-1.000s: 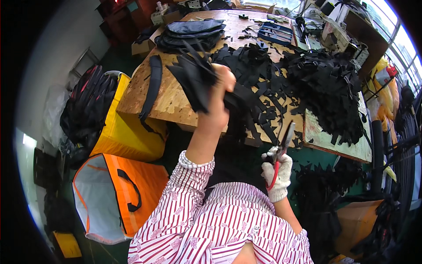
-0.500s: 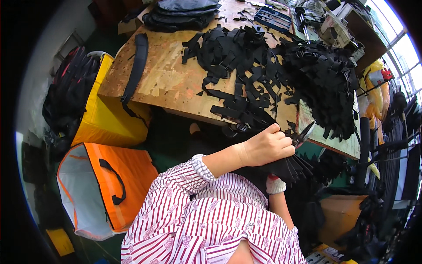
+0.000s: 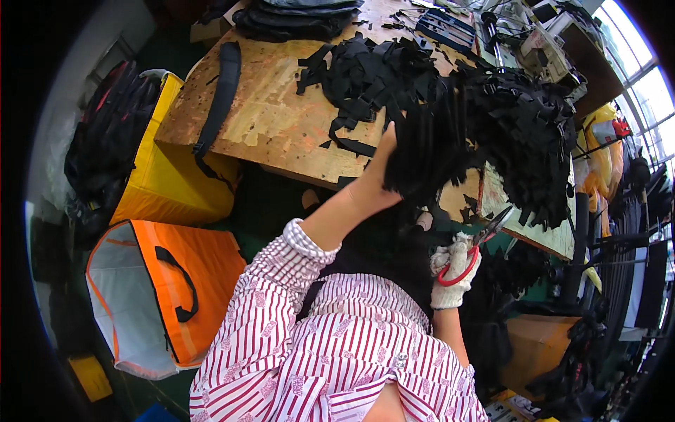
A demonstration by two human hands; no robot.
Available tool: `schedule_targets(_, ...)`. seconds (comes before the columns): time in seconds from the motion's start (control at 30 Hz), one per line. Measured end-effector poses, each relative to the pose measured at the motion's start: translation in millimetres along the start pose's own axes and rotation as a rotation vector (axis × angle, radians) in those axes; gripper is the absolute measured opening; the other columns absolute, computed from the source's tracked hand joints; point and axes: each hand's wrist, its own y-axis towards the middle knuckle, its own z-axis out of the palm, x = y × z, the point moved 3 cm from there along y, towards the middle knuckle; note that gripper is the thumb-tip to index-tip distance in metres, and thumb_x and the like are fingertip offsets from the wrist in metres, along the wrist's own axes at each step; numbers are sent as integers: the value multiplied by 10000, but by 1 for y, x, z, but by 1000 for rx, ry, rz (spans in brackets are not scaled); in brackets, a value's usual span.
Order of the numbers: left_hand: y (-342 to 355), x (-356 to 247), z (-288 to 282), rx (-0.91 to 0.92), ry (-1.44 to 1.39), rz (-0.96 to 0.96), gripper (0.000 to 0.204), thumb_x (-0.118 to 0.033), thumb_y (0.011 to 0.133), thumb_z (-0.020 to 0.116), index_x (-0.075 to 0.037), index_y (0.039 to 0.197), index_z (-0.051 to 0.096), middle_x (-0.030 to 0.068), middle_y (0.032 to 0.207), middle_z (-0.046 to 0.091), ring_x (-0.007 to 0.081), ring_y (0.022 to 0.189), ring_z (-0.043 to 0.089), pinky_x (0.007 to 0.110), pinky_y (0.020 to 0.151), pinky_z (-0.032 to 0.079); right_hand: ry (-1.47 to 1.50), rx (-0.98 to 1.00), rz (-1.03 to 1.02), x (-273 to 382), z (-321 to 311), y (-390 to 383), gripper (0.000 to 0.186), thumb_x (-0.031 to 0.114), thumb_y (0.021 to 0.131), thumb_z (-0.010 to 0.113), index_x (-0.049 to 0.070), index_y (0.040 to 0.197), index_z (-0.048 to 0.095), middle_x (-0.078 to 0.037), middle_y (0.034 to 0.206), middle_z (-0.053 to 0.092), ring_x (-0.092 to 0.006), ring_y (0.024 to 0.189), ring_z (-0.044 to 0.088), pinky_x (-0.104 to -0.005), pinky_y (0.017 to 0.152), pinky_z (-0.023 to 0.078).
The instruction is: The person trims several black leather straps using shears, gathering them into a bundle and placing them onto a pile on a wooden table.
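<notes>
— Left grip (image 3: 376, 179) first: what has it got?
— It is clenched on a bundle of black straps (image 3: 429, 151), raised above the near edge of the counter (image 3: 274, 119). The straps fan out up and to the right of the hand, and they cover the fingers, so only the back of the hand and the wrist show.
— Was it there half a second ago?
— No. Then the hand was low, in front of the chest and close to the other hand, with the straps hanging down from it. Now it is up over the counter edge, much as it was a second ago.
— And the right grip (image 3: 453, 271)?
— Gloved in white, closed around the red handles of scissors (image 3: 474, 250), blades pointing up and right. It sits below and to the right of the left grip, well apart from the bundle now; half a second ago the two were almost touching.
— What lies beyond the left grip?
— A heap of cut black strap pieces (image 3: 520, 119) on the counter, just behind the bundle, and one long strap (image 3: 218, 98) well off to the left. Below left, on the floor, an orange bag (image 3: 169, 295).
</notes>
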Motion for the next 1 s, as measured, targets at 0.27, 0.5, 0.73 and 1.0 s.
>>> schedule_targets(0.27,37,31,-32,139,-1303,-464,239,-168,861,601,-67,1078,610,48,979,626,184,880,607,311,812,471,66,148,-5,-2,6,-5,102,62,835,547,61,934,521,-46,676,569,-71,451,458,-178,370,335)
schedule_targets(0.5,50,50,-66,-265,-750,167,196,-61,882,564,11,1064,577,57,730,570,160,660,556,314,684,487,53,211,18,-4,6,-8,92,77,852,545,71,942,525,-47,688,578,-67,464,461,-169,387,343)
schedule_targets(0.73,89,49,-78,23,-1491,-136,139,-183,910,573,-51,879,544,8,670,470,114,616,489,259,595,394,80,114,-60,7,-9,-8,80,83,861,528,68,939,521,-21,640,528,-77,420,435,-185,364,317)
schedule_targets(1.0,113,25,-51,-92,-328,58,171,-183,860,647,-19,859,598,64,809,588,139,724,562,260,634,447,186,48,-56,9,-37,-2,149,94,852,616,120,904,480,-9,655,539,-82,451,485,-192,380,388)
